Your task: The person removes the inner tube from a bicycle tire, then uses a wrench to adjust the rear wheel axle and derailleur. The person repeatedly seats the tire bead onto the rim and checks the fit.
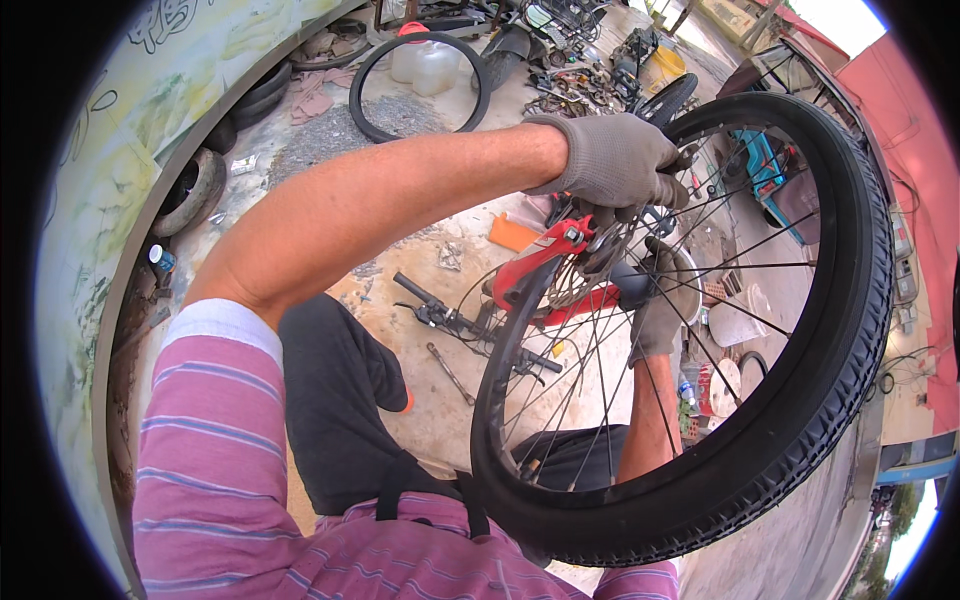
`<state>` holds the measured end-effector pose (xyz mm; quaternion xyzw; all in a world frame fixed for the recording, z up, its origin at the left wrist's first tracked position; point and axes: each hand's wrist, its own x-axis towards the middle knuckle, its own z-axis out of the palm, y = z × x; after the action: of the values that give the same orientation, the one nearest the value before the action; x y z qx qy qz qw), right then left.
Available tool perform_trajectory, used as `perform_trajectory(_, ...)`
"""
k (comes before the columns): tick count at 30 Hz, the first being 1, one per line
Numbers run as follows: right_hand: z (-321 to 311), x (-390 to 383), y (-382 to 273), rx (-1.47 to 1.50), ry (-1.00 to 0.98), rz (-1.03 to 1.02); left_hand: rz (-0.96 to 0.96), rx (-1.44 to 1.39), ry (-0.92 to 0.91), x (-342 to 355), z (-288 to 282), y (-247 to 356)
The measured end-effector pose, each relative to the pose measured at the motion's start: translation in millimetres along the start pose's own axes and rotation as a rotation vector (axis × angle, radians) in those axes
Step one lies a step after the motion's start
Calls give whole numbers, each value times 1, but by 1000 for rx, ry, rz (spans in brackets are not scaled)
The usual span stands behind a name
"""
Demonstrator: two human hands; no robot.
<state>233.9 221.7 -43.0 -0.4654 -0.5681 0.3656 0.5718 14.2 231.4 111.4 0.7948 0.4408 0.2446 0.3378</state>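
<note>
A large bicycle wheel (740, 510) with a black knobbly tyre and black spokes stands tilted in front of me. Behind its spokes shows a red bicycle frame part (545, 260), close to the hub. My left hand (620, 165), in a grey glove, reaches across to the wheel's far side, its fingers curled over the rim among the spokes. Low on the other side, my right hand (658, 315), also gloved, is seen through the spokes next to the hub. Its fingers look bent, but the spokes partly cover them and what they grip. Handlebars (440, 310) rest on the floor below.
A wrench (450, 372) lies on the floor between my legs. Beyond are a loose tyre (365, 110), a translucent jug (435, 68) and a heap of metal parts (575, 90). Old tyres (195, 195) line the left wall. A teal toolbox (760, 165) and white bucket (740, 315) are to the right.
</note>
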Motion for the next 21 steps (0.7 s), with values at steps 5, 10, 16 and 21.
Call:
perform_trajectory(5, 0, 1, 0, -88, 6, -113, 160, 164, 87, -7, 8, -3)
perform_trajectory(10, -3, 2, 5, -81, -26, -42, 263, 221, 193, -19, 21, -10)
perform_trajectory(16, -3, 5, 18, -18, -55, -164, 281, 261, 288, -52, 34, -14)
perform_trajectory(21, -10, 4, 23, -288, -48, -283, 278, 244, 239, -44, 24, -15)
